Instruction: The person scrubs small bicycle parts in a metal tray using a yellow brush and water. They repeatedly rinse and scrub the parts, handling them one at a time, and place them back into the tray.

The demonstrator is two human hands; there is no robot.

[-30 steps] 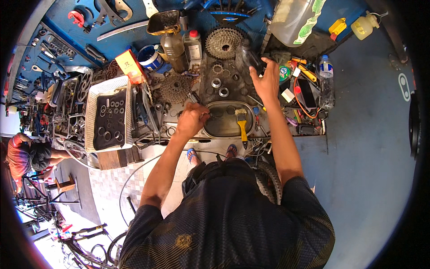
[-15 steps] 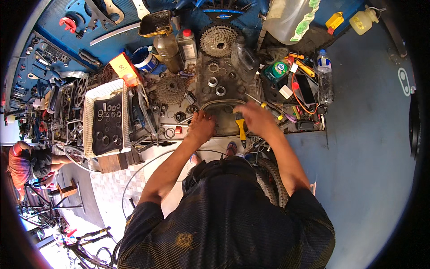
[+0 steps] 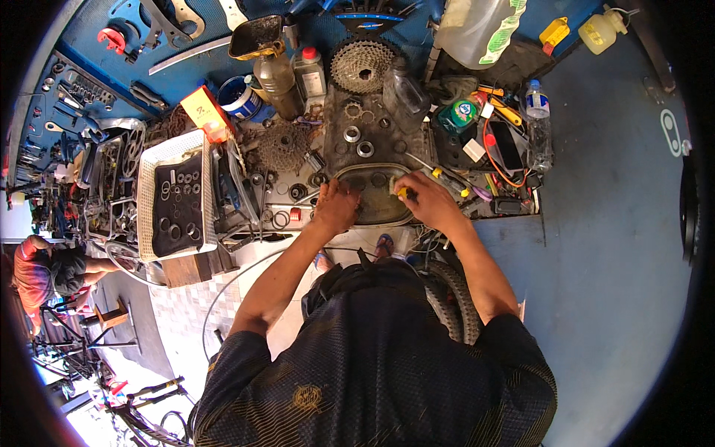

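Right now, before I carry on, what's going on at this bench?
A person's right hand grips a yellow-handled brush over the right end of an oval tray. The left hand is at the tray's left end; whether it holds anything is hidden. Farther left, a white basket holds small ring-shaped parts on a dark liner.

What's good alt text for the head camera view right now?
A person's right hand grips a yellow-handled brush over an oval tray, with the left hand at the tray's left end. To the left sits a white basket holding small metal rings; beyond the tray is a large bicycle cassette.
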